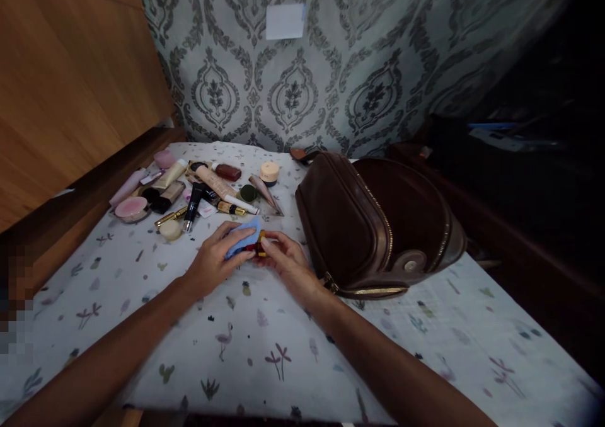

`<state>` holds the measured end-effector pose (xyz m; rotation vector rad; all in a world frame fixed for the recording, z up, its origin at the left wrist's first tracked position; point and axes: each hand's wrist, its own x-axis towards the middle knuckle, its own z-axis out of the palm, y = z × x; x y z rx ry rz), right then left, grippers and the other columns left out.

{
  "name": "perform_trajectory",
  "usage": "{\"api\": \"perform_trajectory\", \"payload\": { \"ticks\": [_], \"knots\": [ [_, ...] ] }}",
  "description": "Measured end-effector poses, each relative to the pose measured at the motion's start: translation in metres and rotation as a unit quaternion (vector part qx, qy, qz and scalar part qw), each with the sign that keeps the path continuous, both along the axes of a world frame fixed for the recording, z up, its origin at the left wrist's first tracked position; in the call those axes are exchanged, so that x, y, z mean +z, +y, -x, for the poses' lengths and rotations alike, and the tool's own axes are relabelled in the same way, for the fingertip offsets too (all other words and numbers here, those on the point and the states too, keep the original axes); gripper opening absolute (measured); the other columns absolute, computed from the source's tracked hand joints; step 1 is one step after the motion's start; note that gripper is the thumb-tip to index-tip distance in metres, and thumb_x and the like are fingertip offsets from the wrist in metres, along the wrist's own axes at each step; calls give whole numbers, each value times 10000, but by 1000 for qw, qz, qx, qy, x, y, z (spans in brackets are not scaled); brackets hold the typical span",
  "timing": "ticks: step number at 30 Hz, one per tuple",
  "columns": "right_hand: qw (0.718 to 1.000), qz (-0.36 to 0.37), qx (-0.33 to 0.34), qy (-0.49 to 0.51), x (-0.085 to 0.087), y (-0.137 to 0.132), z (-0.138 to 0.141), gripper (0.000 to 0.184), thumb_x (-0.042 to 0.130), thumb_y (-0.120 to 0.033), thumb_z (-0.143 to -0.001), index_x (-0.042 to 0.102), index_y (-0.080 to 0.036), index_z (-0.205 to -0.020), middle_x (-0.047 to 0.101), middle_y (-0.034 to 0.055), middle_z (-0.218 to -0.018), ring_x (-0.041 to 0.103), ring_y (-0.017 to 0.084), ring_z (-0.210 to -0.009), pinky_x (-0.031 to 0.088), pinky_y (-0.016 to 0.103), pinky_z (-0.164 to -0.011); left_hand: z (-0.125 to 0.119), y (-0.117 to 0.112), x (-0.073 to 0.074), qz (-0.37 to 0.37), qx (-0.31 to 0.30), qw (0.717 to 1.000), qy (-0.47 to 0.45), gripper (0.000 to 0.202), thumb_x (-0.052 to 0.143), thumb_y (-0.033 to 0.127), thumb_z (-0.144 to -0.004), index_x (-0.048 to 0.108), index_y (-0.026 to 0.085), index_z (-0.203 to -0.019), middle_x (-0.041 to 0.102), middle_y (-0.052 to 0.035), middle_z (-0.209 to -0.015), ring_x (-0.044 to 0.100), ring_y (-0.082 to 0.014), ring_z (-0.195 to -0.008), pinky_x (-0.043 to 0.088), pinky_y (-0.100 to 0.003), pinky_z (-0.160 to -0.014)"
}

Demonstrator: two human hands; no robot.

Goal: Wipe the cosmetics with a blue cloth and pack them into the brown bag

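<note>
My left hand [216,252] is closed on a folded blue cloth [246,230], which it presses against a small red and gold cosmetic item [261,244]. At the gold end of that item, the fingers of my right hand [287,261] pinch it. Fingers and cloth cover much of the item, so its exact kind is hidden. Both hands are just above the patterned tablecloth [250,364]. Beyond them lies a loose group of makeup, with a black tube [193,206], a round cream-coloured piece [170,229] and a gold-and-black tube [231,208] nearest.
A brown leather bag [340,219] with gold zips stands just right of my right hand. Farther back left are a pink compact [131,208], a beige tube [212,181] and a small jar [269,172]. A wooden cabinet [80,80] borders the left, and a papered wall [293,93] the back.
</note>
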<state>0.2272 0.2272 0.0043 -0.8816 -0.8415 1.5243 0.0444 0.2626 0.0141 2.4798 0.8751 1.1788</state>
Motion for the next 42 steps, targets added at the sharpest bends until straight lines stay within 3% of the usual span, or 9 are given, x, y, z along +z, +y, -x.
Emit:
{"api": "perform_trajectory", "payload": {
  "ticks": [7, 11, 18, 25, 27, 31, 34, 39, 42],
  "knots": [
    [998, 21, -18, 49, 3, 0, 0, 431, 854, -480, -667, 687, -155, -896, 732, 25, -782, 672, 145, -670, 531, 264, -645, 3, -3, 5, -123, -23, 991, 48, 321, 572, 189, -941, 644, 257, -1247, 560, -116, -1244, 563, -244, -1165, 541, -410, -941],
    [993, 47, -13, 105, 3, 3, -4, 376, 845, -475, -684, 711, -148, -814, 712, 16, -719, 651, 124, -634, 518, 220, -584, 1, -5, 4, -137, -45, 988, 48, 285, 568, 129, -927, 677, 235, -1168, 557, -119, -1250, 565, -229, -1155, 546, -387, -921],
    [980, 121, 19, 154, 7, 8, -10, 290, 678, -408, -895, 706, -123, -853, 704, 46, -677, 648, 110, -562, 509, 178, -523, -2, -3, 1, -80, -40, 995, -33, 190, 609, 152, -914, 686, 219, -1073, 625, -94, -1178, 626, -202, -1096, 554, -369, -921],
    [974, 136, 27, 178, 8, 9, -8, 290, 654, -433, -901, 700, -155, -835, 703, 34, -685, 620, 109, -553, 511, 184, -520, -2, -8, 9, -39, -37, 998, -40, 184, 568, 156, -938, 646, 211, -1096, 640, -85, -1149, 622, -195, -1097, 527, -367, -960],
    [977, 129, 26, 170, 8, 8, -7, 285, 671, -444, -883, 709, -163, -852, 711, 33, -699, 617, 109, -558, 509, 187, -529, -2, -10, 10, -31, -32, 999, -26, 243, 587, 210, -940, 611, 215, -1181, 619, -97, -1205, 599, -213, -1148, 511, -383, -995],
    [985, 95, 62, 133, 7, 4, -6, 332, 706, -485, -838, 711, -154, -840, 719, 36, -715, 609, 109, -558, 507, 206, -553, -1, -9, 6, -28, -38, 999, 23, 602, 652, 373, -903, 412, 232, -1437, 496, -146, -1411, 491, -259, -1318, 447, -426, -1093],
    [987, 80, 45, 131, 6, 2, -4, 369, 781, -488, -758, 703, -151, -886, 725, 30, -734, 625, 106, -588, 502, 197, -570, -1, -8, 3, -10, -23, 999, 42, 602, 599, 388, -934, 367, 230, -1467, 474, -148, -1432, 468, -253, -1343, 418, -422, -1118],
    [994, 17, -19, 109, 3, 0, 0, 436, 869, -407, -662, 621, -208, -960, 718, -5, -814, 658, 124, -687, 526, 236, -673, -4, -8, 10, 111, 14, 994, 16, 400, 575, 410, -939, 555, 173, -1259, 628, -102, -1149, 605, -232, -1069, 498, -379, -962],
    [997, -57, -45, 13, 1, -1, 1, 448, 838, -380, -707, 589, -237, -1051, 692, -9, -896, 658, 136, -750, 530, 269, -729, -5, -7, 15, 216, 35, 975, -26, 341, 605, 428, -901, 629, 158, -1107, 669, -49, -975, 616, -203, -891, 513, -337, -854]
  ]
}}
